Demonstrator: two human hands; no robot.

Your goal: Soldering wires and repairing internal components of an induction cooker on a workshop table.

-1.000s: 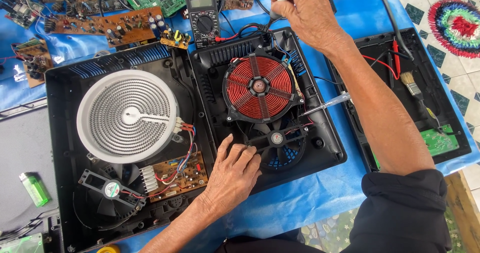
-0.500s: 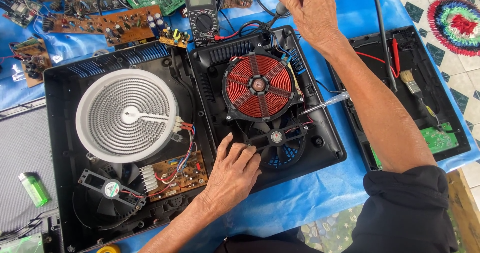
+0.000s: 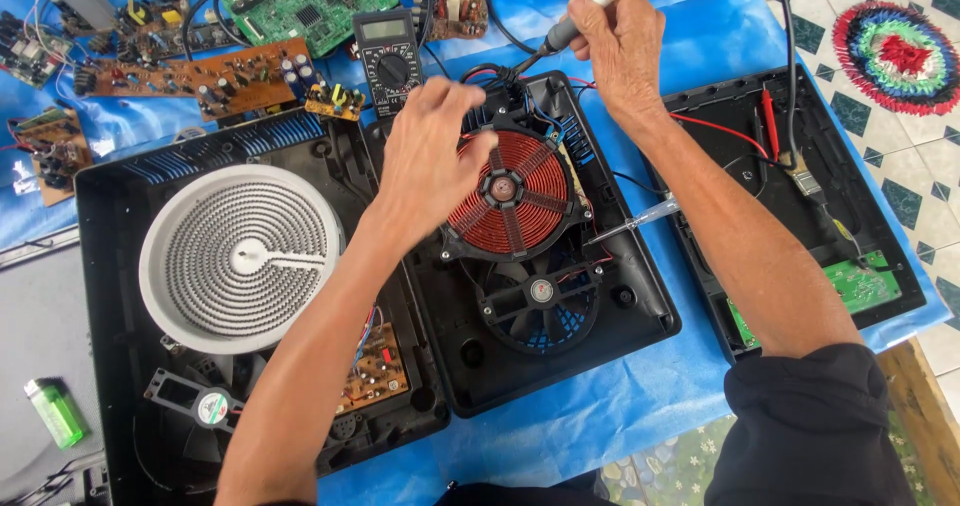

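Gripping a white-handled soldering iron [image 3: 590,8] in clenched fingers, the right hand [image 3: 620,46] holds its tip at the far edge of the open black cooker housing [image 3: 640,311]. Inside that housing sits a copper-red induction coil [image 3: 510,194], with a cooling fan [image 3: 540,306] just near of it. The left hand [image 3: 432,156] hovers over the coil's far-left edge, fingers released and blurred, grasping nothing. A multimeter [image 3: 388,56] lies just beyond on the blue-covered counter [image 3: 600,406].

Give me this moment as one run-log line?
left hand: open, over copper coil | right hand: grip on soldering iron | multimeter behind cooker case
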